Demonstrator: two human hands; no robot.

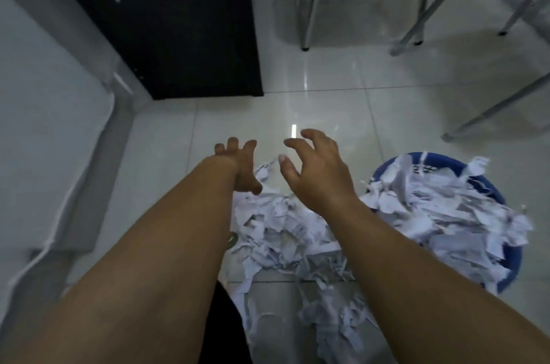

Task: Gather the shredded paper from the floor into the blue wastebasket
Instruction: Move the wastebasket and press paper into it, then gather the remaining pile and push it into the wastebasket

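A heap of white shredded paper (285, 232) lies on the pale tiled floor between my forearms and trails toward me. To its right stands the blue wastebasket (513, 256), heaped with shreds that spill over its rim. My left hand (242, 167) hovers over the far left edge of the floor heap, fingers spread, holding nothing. My right hand (318, 170) hovers over the far side of the heap, just left of the basket, fingers curled and apart, empty.
A black cabinet (166, 21) stands at the far left against a grey wall. Metal chair legs (309, 6) and slanted table legs (500, 107) rise at the back and right. A white cord (62, 208) runs along the left baseboard.
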